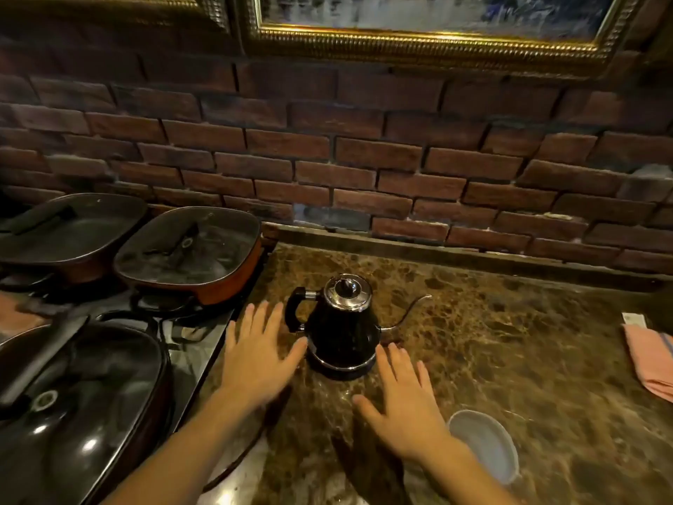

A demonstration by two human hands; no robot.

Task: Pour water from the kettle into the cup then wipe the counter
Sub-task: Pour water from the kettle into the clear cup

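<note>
A brown marbled stone counter (510, 340) is seen running along the foot of a brick wall. On it a black gooseneck kettle (344, 326) is seated upright on its round base (342, 368), near the left edge. A pale cup (486, 444) is set closer to the front — well apart from the kettle. A folded pink cloth (650, 362) is laid at the far right — partly cut off by the frame.
</note>
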